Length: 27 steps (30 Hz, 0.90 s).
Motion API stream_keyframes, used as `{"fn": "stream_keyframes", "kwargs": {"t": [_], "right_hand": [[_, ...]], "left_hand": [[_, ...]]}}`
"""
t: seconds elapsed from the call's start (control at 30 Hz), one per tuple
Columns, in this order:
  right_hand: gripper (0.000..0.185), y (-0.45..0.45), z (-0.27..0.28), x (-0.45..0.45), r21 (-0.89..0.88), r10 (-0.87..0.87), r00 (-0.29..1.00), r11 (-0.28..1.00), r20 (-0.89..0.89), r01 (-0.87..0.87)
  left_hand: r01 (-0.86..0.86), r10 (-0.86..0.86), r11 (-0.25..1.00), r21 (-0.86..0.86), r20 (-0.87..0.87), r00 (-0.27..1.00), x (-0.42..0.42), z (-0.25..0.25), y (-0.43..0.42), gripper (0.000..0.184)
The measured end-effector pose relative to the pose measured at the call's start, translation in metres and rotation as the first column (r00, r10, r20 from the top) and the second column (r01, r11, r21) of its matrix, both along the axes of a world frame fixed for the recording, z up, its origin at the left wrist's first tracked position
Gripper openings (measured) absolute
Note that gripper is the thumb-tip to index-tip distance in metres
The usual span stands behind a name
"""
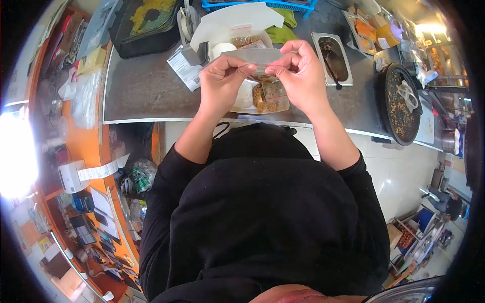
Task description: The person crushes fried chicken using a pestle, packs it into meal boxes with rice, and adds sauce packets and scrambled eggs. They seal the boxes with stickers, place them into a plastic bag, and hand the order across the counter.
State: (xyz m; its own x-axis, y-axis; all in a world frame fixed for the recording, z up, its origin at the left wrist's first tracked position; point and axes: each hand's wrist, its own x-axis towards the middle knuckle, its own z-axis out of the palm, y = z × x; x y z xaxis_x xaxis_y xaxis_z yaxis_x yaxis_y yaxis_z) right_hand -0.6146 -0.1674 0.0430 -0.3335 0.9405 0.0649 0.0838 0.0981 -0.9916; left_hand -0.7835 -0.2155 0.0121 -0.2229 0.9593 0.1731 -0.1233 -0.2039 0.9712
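Observation:
My left hand (225, 81) and my right hand (300, 76) are close together over the counter, thumbs and fingers pinched on the greyish lid (252, 54) of a paper food box. Below them lies the open front food box (283, 105), with browned food (260, 98) on one side and something white and smooth, perhaps rice, on the other. A clear packet with a red line shows inside the box. Just behind stands a second food box with its white lid (237, 22) raised; a packet of brown food (246, 40) is in it. My fingers partly hide the front lid.
A printed receipt (184, 68) lies left of the boxes, near a black tray (144, 30). To the right are a metal pan (333, 58) with a dark-handled utensil and a round dark tray (399, 113) with crumbs. Green cloth (280, 33) sits behind.

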Motion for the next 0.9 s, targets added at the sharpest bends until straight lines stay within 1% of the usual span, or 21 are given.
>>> {"fn": "stream_keyframes", "kwargs": {"t": [0.03, 0.1, 0.13, 0.17, 0.2, 0.23, 0.3, 0.33, 0.37, 0.4, 0.47, 0.5, 0.57, 0.6, 0.63, 0.67, 0.77, 0.87, 0.9], "right_hand": [[0.034, 0.001, -0.004, -0.002, 0.003, -0.022, 0.999, 1.0, 0.029, 0.022], [0.035, 0.01, -0.014, -0.001, 0.036, -0.013, 0.988, 0.999, 0.151, 0.008], [0.036, 0.013, -0.018, 0.001, 0.053, -0.011, 0.977, 0.999, 0.212, 0.0], [0.031, 0.012, -0.024, 0.003, 0.219, -0.076, 0.957, 0.976, 0.28, 0.013], [0.027, 0.011, -0.029, 0.004, 0.383, -0.151, 0.931, 0.924, 0.331, 0.013], [0.024, 0.013, -0.031, 0.005, 0.536, -0.232, 0.901, 0.844, 0.367, 0.0], [0.019, 0.027, -0.025, 0.012, 0.577, -0.238, 0.922, 0.817, 0.304, 0.021], [0.017, 0.034, -0.02, 0.012, 0.594, -0.24, 0.931, 0.803, 0.273, 0.033], [0.014, 0.042, -0.013, 0.009, 0.467, -0.24, 0.942, 0.878, 0.233, 0.108], [0.016, 0.053, -0.004, 0.009, 0.434, -0.238, 0.924, 0.896, 0.3, 0.09], [0.018, 0.083, 0.007, 0.002, 0.343, -0.094, 0.926, 0.938, 0.365, -0.041], [0.021, 0.102, 0.005, -0.005, 0.333, -0.023, 0.869, 0.929, 0.494, -0.165], [0.026, 0.141, -0.016, -0.02, 0.252, 0.101, 0.687, 0.884, 0.719, -0.394], [0.028, 0.157, -0.029, -0.029, 0.316, 0.068, 0.651, 0.833, 0.756, -0.454], [0.029, 0.171, -0.044, -0.039, 0.371, 0.031, 0.614, 0.772, 0.789, -0.516], [0.031, 0.178, -0.054, -0.048, 0.418, -0.011, 0.577, 0.7, 0.816, -0.578], [0.029, 0.183, -0.067, -0.072, 0.329, -0.091, 0.377, 0.696, 0.922, -0.638], [0.022, 0.178, -0.072, -0.082, 0.286, -0.065, 0.337, 0.692, 0.939, -0.663], [0.017, 0.182, -0.076, -0.086, 0.269, -0.099, 0.279, 0.685, 0.955, -0.677]], "left_hand": [[-0.012, 0.007, 0.999, -0.043, -0.094, 0.996, -0.003, -0.004, 0.003, 0.014], [-0.044, 0.01, 0.992, -0.118, -0.278, 0.96, -0.011, -0.009, 0.008, 0.024], [-0.122, 0.096, 0.991, -0.05, -0.358, 0.929, -0.013, -0.011, 0.007, 0.028], [-0.194, 0.186, 0.981, 0.024, -0.43, 0.884, -0.015, -0.012, 0.006, 0.032], [-0.259, 0.279, 0.96, 0.109, -0.491, 0.825, -0.018, -0.011, 0.008, 0.037], [-0.252, 0.34, 0.94, 0.228, -0.627, 0.701, -0.025, -0.009, 0.012, 0.038], [-0.179, 0.46, 0.888, 0.424, -0.803, 0.38, -0.04, -0.007, 0.014, 0.04], [-0.169, 0.393, 0.919, 0.355, -0.844, 0.365, -0.045, -0.012, 0.016, 0.036], [-0.158, 0.328, 0.944, 0.289, -0.878, 0.349, -0.05, -0.022, 0.021, 0.031], [-0.147, 0.266, 0.962, 0.229, -0.905, 0.331, -0.054, -0.03, 0.027, 0.027], [-0.031, 0.22, 0.974, 0.225, -0.901, 0.375, -0.057, -0.04, 0.023, 0.019], [0.03, 0.191, 0.975, 0.22, -0.899, 0.393, -0.058, -0.041, 0.018, 0.017], [0.019, 0.202, 0.973, 0.229, -0.892, 0.404, -0.057, -0.038, 0.009, 0.016], [0.011, 0.207, 0.973, 0.232, -0.889, 0.409, -0.057, -0.037, 0.004, 0.015], [0.014, 0.156, 0.985, 0.172, -0.92, 0.359, -0.059, -0.037, 0.0, 0.019], [0.018, 0.159, 0.984, 0.177, -0.919, 0.359, -0.061, -0.039, -0.003, 0.02], [0.026, 0.152, 0.985, 0.173, -0.92, 0.362, -0.063, -0.043, -0.01, 0.023], [0.005, 0.168, 0.983, 0.183, -0.915, 0.366, -0.063, -0.044, -0.014, 0.026], [-0.005, 0.179, 0.982, 0.191, -0.911, 0.371, -0.063, -0.044, -0.014, 0.025]]}}
